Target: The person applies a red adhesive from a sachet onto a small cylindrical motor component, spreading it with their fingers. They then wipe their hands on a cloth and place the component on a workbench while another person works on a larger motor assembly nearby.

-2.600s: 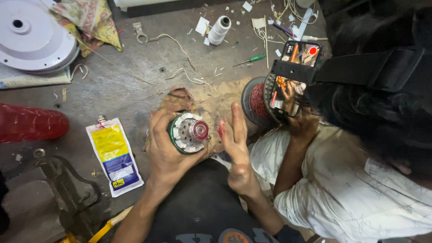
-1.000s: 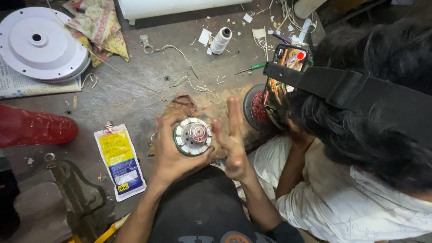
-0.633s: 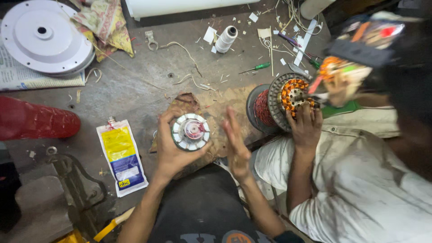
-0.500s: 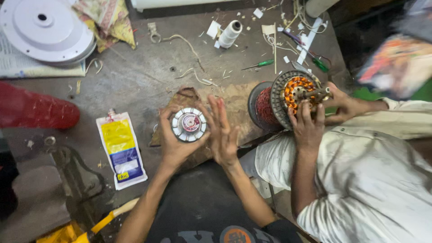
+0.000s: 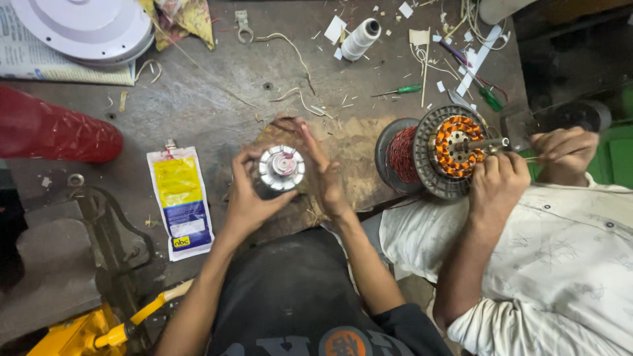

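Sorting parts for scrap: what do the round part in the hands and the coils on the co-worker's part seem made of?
The round part looks like bright bare metal, shiny and silvery, held between left hand and right hand. The coils look like enamelled copper wire, glossy orange.
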